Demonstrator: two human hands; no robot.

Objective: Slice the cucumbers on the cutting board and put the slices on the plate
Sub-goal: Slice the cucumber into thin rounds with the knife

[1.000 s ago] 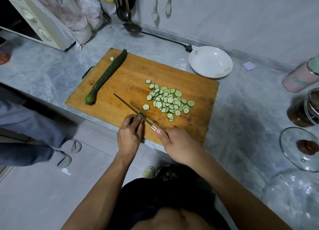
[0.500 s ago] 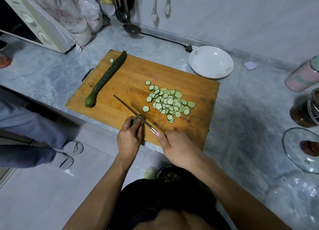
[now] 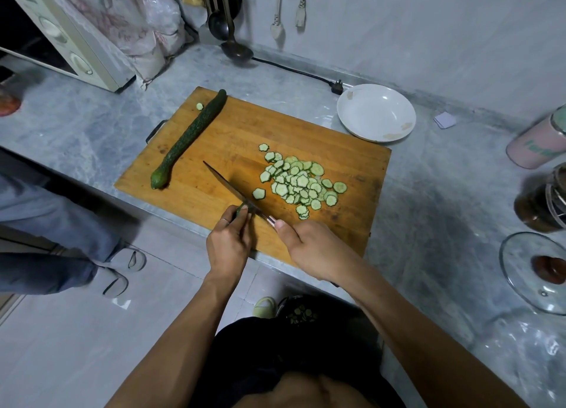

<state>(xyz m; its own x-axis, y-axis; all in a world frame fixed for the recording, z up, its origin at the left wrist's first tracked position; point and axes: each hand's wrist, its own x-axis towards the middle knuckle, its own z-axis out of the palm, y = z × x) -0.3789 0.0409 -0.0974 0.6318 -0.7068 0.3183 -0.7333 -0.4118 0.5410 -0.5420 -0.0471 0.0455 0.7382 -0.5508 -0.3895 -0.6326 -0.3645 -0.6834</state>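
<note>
Fingers of the left hand are curled down over a short green cucumber stub at the near edge of the wooden cutting board, pinching it so that only its dark tip shows past the fingertips. Just to the right of those fingers the right hand is clenched around the handle of a knife, thumb laid along the top; the handle itself is almost wholly hidden in the fist. Its blade runs from beside the left fingertips away and to the left across the board, touching or nearly touching the stub; whether the edge is down on the wood I cannot tell. Beyond the fingers and to their right lies a loose heap of cucumber slices, overlapping one another, with one single slice apart from the heap, just beside the blade. Farther off and to the left of the fingers a whole cucumber lies aslant on the board, with a small slice next to its far end. Well beyond the heap, off the far right corner of the board, a white plate sits on the grey marbled counter with no slices on it.
</note>
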